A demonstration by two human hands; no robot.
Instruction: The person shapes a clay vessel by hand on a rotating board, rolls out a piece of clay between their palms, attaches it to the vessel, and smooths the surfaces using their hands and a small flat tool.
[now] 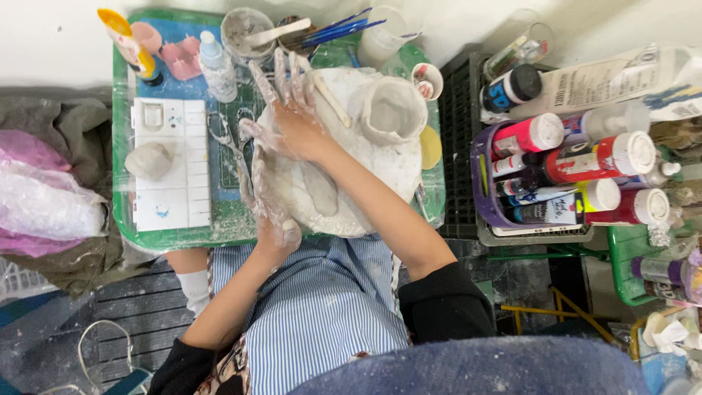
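With the clay cup (391, 110) standing at two o'clock on the white round board (395, 172), the clay-coated right hand (289, 117) is pressing flat and open, holding nothing, while the left hand (267, 208) is lying open along the board's nine o'clock edge, seemingly steadying it.

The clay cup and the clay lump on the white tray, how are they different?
The clay cup is hollow with an open top; the clay lump looks solid and rounded. The cup looks bigger than the lump. The cup stands on the round white board near the right hand; the lump rests on the white palette tray, away from both hands. Both are pale grey clay.
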